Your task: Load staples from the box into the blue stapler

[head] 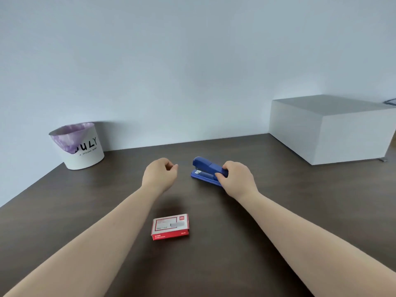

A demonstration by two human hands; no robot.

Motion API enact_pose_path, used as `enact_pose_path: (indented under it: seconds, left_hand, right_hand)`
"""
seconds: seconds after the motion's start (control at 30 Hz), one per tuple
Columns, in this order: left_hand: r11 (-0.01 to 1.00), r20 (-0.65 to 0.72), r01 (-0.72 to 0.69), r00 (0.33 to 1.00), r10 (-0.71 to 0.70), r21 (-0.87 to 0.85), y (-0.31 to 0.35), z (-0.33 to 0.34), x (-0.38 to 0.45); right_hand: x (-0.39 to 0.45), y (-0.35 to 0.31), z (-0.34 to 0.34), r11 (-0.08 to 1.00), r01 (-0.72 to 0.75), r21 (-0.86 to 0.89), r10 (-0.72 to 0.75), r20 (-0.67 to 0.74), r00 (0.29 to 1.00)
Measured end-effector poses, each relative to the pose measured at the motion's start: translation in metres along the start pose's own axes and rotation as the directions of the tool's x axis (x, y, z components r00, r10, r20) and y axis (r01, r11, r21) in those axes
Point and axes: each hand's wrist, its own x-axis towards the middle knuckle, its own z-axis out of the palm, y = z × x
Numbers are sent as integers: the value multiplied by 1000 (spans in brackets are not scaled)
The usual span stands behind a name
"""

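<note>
The blue stapler [203,169] lies on the dark wooden table [85,200], its nose pointing left and away. My right hand [237,179] grips its rear end, thumb and fingers wrapped around it. My left hand [159,175] hovers just left of the stapler, fingers loosely curled with nothing in them, a small gap from the stapler's nose. The red and white staple box [170,226] lies flat and closed nearer to me, between my two forearms.
A white bin [80,151] lined with a purple bag stands at the back left by the wall. A large white box [330,129] sits at the back right. The table's left edge runs diagonally at the left.
</note>
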Motion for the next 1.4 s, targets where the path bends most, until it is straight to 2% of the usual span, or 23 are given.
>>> enact_pose_path:
  seconds: [0.2,0.37,0.6,0.77,0.9,1.2,1.4]
  left_hand:
    - [999,113,-25,993,28,-24,67,72,29]
    - [999,185,-24,982,30,-38,103,135,49]
    - [999,161,-35,986,38,-25,128,189,67]
    - [997,170,-66,983,71,-35,136,208,86]
    - [994,168,-99,980,104,-34,139,217,96]
    - [983,116,-148,980,161,-107,140,220,98]
    - [975,125,-171,974,189,-145,140,219,95]
  right_hand:
    - [25,61,-26,992,-121,-26,116,-135,984]
    - [54,97,-36,985,-166,-37,157,-175,972]
    - [96,142,-47,971,-227,-78,203,-240,949]
    - [133,159,-47,943,-302,-140,253,-287,924]
    - [154,170,-47,927,-353,-124,297,-330,896]
    - [171,172,-42,918,-192,-346,99,-270,958]
    - [172,179,-41,925,-262,-274,189,-267,945]
